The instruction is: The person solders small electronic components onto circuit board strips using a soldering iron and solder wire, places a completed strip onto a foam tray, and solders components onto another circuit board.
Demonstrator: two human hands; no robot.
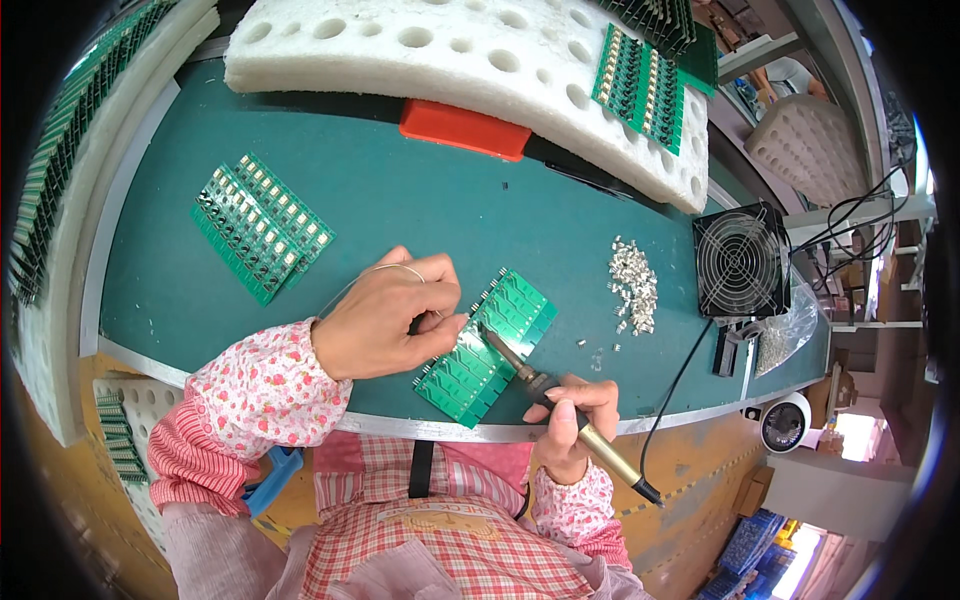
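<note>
A green circuit board (465,377) lies flat, lengthwise from one o'clock to seven, with a gold-and-black soldering iron (612,458) tip-down over it, handle toward half past four, and a thin wire (395,265) curving off toward nine.

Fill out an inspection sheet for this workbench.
Surface: green mat with a few pale marks.
Job's things: circuit board between the hands; two more boards overlapping at left; small metal parts heaped at right.
Clutter: red item by the foam block; plastic bag beside the fan.
Left hand: fingers closed on thin wire.
Right hand: gripping soldering iron, tip at the board.
Cables: black cord reaches the iron's rear end; more cables right of the fan.
Surroundings: white camera beyond the bench; foam slab with upright boards at far left.
</note>
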